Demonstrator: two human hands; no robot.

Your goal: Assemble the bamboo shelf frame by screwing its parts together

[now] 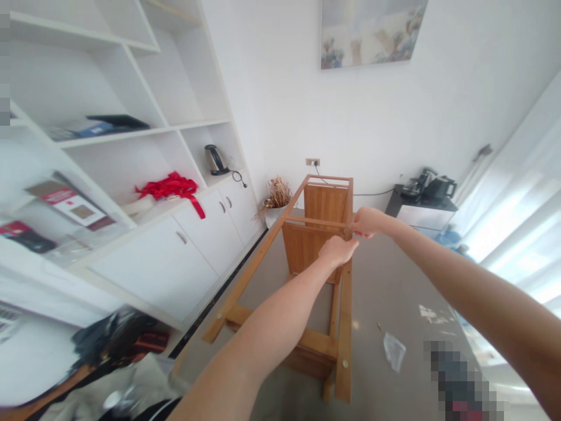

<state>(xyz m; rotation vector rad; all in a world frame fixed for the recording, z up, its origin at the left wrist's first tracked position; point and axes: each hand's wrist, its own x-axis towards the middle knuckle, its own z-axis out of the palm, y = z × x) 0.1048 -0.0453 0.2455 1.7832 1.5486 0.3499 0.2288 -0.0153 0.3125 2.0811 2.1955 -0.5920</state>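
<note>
A wooden shelf frame [346, 304] with long side rails and slatted panels [326, 204] lies lengthwise in front of me. My left hand [338, 251] is closed at its right rail, the thumb stretched across the wood. Just beyond it, my right hand [368, 222] has its fingers pinched together at the outer side of the same rail, near a crosspiece. Whatever sits between those right fingertips is too small to make out. Round fittings [345, 363] show near the rail's close end.
A small clear plastic bag [394, 352] lies on the grey surface [372, 292] to the right. White shelving [201, 234] with a kettle [215, 159] and red ribbon [170, 186] lines the left. A dried plant [278, 193] stands behind the frame, a dark appliance stand [421, 202] at back right.
</note>
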